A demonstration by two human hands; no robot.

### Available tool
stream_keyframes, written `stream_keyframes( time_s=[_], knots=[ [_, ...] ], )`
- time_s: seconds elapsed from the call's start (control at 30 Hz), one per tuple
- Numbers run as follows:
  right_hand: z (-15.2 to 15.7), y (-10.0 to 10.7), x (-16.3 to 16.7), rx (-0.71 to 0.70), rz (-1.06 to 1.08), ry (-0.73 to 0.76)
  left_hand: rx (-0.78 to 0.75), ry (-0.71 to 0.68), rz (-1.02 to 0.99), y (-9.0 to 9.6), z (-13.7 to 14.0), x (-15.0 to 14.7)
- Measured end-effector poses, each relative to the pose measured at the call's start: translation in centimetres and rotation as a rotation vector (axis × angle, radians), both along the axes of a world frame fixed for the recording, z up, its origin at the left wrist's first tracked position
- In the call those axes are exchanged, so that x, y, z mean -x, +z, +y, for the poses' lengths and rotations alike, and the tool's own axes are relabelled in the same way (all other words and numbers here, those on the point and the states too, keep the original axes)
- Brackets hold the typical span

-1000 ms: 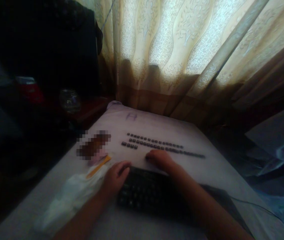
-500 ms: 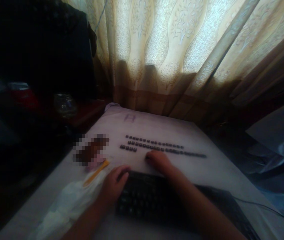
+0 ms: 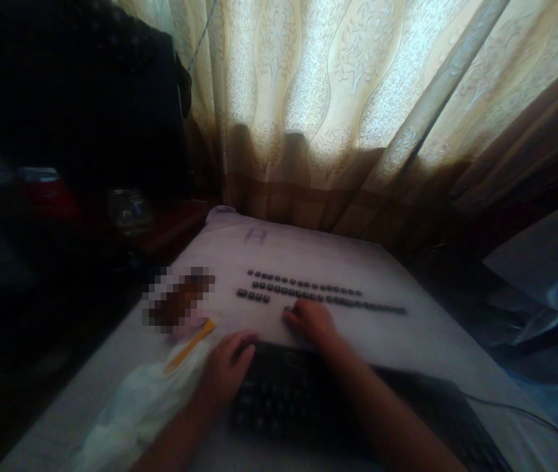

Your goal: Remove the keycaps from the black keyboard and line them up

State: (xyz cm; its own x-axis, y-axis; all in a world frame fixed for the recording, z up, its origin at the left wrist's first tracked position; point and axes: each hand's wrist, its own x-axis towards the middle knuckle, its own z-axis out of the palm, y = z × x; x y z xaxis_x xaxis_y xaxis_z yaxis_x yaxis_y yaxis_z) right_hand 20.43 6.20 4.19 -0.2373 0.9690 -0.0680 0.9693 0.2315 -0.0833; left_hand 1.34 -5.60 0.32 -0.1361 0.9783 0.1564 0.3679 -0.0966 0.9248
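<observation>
A black keyboard (image 3: 298, 387) lies at the near side of the cloth-covered table, partly hidden under my right forearm. My left hand (image 3: 229, 367) grips its upper left corner, thumb and fingers curled at the edge. Just beyond the keyboard, my right hand (image 3: 312, 321) is low over the cloth with its fingers closed together. A dark keycap (image 3: 288, 309) shows at those fingertips; the fingers seem to be on it, though blur hides the exact contact. Behind it, loose keycaps (image 3: 292, 281) lie in rows, with a short group of keycaps (image 3: 258, 297) to the left.
An orange stick-like tool (image 3: 191, 346) lies left of my left hand, beside a crumpled white plastic bag (image 3: 131, 400). Farther left is a pixelated brown item (image 3: 180, 300). A cable (image 3: 515, 406) runs off right. A patterned curtain (image 3: 318, 85) hangs behind the table (image 3: 318, 236).
My right hand has shifted slightly, and the keycap at its fingertips shows more clearly. My left hand stays on the keyboard corner. The whole view has moved a little.
</observation>
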Motion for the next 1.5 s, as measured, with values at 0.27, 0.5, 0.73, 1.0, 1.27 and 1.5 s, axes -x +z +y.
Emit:
stream_keyframes(
  time_s=[0.27,0.5,0.73,1.0,1.27,1.5],
  knots=[
    [0.5,0.2,1.0,-0.021,-0.005,0.010,-0.025,0.001,0.005,0.1,0.0,-0.1],
    [0.9,-0.1,1.7,-0.033,0.012,-0.028,-0.019,-0.008,0.002,0.1,0.0,-0.1],
    [1.0,-0.4,0.9,-0.007,0.087,0.045,-0.038,-0.004,0.009,-0.2,0.1,-0.1],
    [1.2,-0.7,-0.6,0.049,0.193,0.077,-0.019,-0.006,-0.002,-0.3,0.1,0.0],
    [0.4,-1.0,-1.2,0.082,0.308,0.133,-0.014,0.006,0.001,0.0,0.0,0.0],
    [0.1,-1.1,-1.3,0.045,0.255,0.166,-0.016,-0.002,0.017,-0.2,0.1,0.2]
  ],
)
